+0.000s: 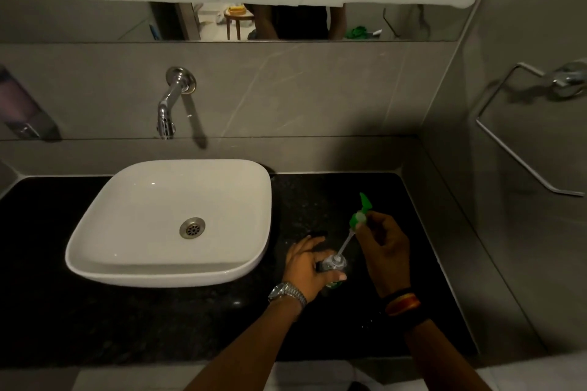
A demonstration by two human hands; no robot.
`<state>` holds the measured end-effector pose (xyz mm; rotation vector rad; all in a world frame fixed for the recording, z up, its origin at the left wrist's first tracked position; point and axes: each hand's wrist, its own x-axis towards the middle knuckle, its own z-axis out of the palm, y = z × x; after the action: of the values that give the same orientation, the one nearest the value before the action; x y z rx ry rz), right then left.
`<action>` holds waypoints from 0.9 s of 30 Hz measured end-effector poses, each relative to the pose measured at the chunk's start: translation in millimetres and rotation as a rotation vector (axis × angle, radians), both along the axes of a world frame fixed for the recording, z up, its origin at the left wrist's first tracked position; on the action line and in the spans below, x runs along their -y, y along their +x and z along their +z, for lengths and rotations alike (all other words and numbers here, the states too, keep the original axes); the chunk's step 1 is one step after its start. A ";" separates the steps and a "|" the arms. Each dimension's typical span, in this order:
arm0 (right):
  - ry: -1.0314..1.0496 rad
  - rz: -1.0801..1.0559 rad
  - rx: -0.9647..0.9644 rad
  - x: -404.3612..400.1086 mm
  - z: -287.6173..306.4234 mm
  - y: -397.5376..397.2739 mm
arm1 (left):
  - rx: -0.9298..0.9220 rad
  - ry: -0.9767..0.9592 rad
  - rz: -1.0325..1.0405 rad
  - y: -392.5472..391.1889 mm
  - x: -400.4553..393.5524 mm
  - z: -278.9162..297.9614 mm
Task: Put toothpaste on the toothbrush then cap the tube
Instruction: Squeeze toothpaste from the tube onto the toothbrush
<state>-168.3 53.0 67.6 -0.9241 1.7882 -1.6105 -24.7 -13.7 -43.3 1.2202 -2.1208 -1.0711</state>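
Note:
My left hand point(305, 267) grips a small upright toothpaste container point(333, 263) with a silvery neck and green base, standing on the black counter point(190, 327) right of the basin. My right hand point(386, 247) holds a green pump-like top point(360, 214) above it. A thin pale stem point(344, 243) slants from this top down to the container's mouth. Whether the stem's tip is inside the mouth I cannot tell. No toothbrush is recognisable. A small dark object point(317, 234) lies on the counter beyond my left fingers.
A white basin point(95, 232) sits on the counter to the left, under a chrome wall tap point(170, 105). A towel ring point(514, 130) hangs on the right wall. A soap dispenser point(19, 105) is mounted at far left. A mirror strip runs above.

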 end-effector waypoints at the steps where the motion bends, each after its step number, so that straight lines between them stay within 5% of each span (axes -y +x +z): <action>1: 0.007 -0.007 -0.002 -0.4 -4.9 0.3 | 0.008 -0.001 -0.008 0.2 -0.2 0.8; 7: 0.103 0.029 -0.099 -6.5 -38.9 -1.0 | 0.041 -0.034 -0.024 1.0 0.2 4.2; 15: 0.307 0.209 -0.664 -10.2 -52.5 0.0 | 0.097 -0.125 -0.046 1.1 4.3 1.2; 21: 0.499 0.191 -0.699 -3.6 -52.3 1.7 | 0.098 -0.117 -0.043 1.2 5.3 -1.2; 27: 0.388 0.305 -0.514 4.5 -70.1 -4.0 | 0.021 -0.150 -0.013 0.5 0.7 -0.5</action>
<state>-172.2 48.5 -2.4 -1.4181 2.0638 -0.8385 -24.3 -14.5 -43.8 1.1531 -2.1849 -0.8901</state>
